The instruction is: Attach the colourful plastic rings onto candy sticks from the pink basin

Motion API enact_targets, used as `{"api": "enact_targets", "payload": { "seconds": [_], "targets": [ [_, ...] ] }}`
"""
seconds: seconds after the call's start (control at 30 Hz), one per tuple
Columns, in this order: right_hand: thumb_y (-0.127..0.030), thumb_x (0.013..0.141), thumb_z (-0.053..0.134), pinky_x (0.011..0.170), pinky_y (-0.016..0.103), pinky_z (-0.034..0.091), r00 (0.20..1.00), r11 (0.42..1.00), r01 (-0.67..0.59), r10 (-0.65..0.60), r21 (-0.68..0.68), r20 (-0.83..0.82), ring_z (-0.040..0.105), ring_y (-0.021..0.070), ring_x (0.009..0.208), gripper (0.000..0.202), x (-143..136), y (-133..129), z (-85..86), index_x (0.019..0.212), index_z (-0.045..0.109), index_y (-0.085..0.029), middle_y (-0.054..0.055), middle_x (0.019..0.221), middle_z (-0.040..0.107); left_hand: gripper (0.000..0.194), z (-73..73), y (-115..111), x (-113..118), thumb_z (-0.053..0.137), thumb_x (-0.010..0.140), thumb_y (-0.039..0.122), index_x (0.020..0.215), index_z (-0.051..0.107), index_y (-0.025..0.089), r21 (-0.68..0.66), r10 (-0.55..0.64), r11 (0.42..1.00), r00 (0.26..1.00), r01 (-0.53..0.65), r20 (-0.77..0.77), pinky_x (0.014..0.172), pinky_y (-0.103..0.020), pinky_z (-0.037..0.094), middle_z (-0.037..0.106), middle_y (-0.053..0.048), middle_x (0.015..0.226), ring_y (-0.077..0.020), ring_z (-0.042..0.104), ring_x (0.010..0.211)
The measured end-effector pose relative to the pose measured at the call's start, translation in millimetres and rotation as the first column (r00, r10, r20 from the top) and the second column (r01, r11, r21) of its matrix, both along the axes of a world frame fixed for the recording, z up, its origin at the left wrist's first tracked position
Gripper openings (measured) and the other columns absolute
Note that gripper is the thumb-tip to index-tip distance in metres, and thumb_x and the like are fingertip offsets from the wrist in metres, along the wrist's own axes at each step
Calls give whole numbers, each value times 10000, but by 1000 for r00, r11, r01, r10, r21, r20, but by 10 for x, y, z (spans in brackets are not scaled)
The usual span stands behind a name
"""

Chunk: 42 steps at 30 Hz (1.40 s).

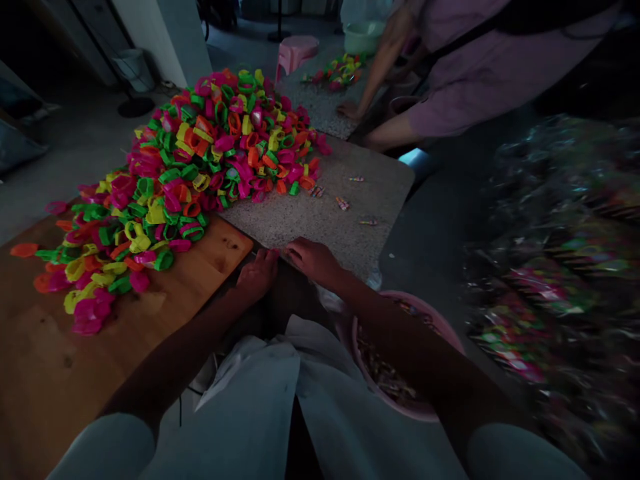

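Note:
My left hand (259, 273) is closed at the near edge of the speckled grey tabletop (300, 223), its fingers pinched round something small and pinkish. Close beside it on the right, my right hand (311, 259) is also closed, fingertips pressed together; what they hold is too small and dark to make out. A big heap of pink, green, orange and yellow plastic pieces (220, 143) lies beyond and to the left. Several small patterned pieces (343, 204) are scattered on the grey top to the right.
A wooden table (165, 307) stands at left. Below my right forearm is a pink basin (453, 333) of small pieces. Clear bags of colourful items (545, 287) are piled at right. Across the table, a person in pink (465, 73) leans over; a pink stool (299, 50) stands behind.

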State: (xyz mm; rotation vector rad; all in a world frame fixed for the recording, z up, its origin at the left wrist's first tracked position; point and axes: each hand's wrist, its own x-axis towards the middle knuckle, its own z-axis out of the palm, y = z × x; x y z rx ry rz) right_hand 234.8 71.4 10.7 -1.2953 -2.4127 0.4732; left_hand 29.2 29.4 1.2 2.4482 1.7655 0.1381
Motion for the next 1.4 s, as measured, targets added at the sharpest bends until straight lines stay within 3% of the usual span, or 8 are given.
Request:
{"api": "enact_targets", "payload": {
  "seconds": [0.13, 0.27, 0.73, 1.03, 1.4],
  "targets": [
    [-253, 1062, 605, 860, 287, 474, 999, 999, 40, -40, 14, -20, 698, 209, 1032, 158, -67, 124, -127, 1161, 720, -208, 86, 1161, 750, 394, 75, -4, 70, 310, 1123, 312, 1424, 541, 210, -61, 26, 998, 996, -31, -89, 736, -315, 560, 630, -127, 1262, -234, 719, 963],
    [-237, 1056, 613, 870, 282, 474, 997, 999, -8, 10, 31, -74, 695, 201, 1034, 136, -106, 192, -207, 1136, 721, -223, 72, 1134, 752, 425, 114, -40, 126, 299, 1120, 304, 1487, 505, 242, -87, 67, 993, 990, -79, -124, 722, -323, 562, 610, -133, 1295, -234, 723, 942],
    [-274, 1079, 555, 946, 321, 522, 963, 987, -148, 158, 61, -219, 705, 213, 1068, 221, 24, 211, -262, 1191, 739, -224, 81, 1161, 769, 423, 240, -70, 225, 256, 1115, 293, 1438, 524, 249, -135, 114, 981, 975, -141, -193, 731, -363, 595, 586, -141, 1207, -272, 713, 963],
    [-288, 1101, 538, 926, 309, 525, 975, 975, -160, 181, 152, -130, 707, 208, 1057, 250, -32, 163, -279, 1197, 762, -231, 82, 1161, 773, 406, 229, -43, 197, 272, 1099, 247, 1408, 535, 225, -151, 86, 982, 977, -117, -195, 750, -365, 590, 573, -155, 1220, -287, 687, 1020],
    [-277, 1116, 485, 891, 320, 502, 972, 969, -232, 229, 86, 51, 676, 218, 989, 269, -44, 179, -152, 1102, 742, -198, 95, 1068, 753, 393, 181, -23, 144, 277, 1110, 272, 1383, 556, 217, -167, 72, 981, 986, -97, -147, 735, -356, 571, 596, -148, 1231, -247, 690, 920]
  ]
}}
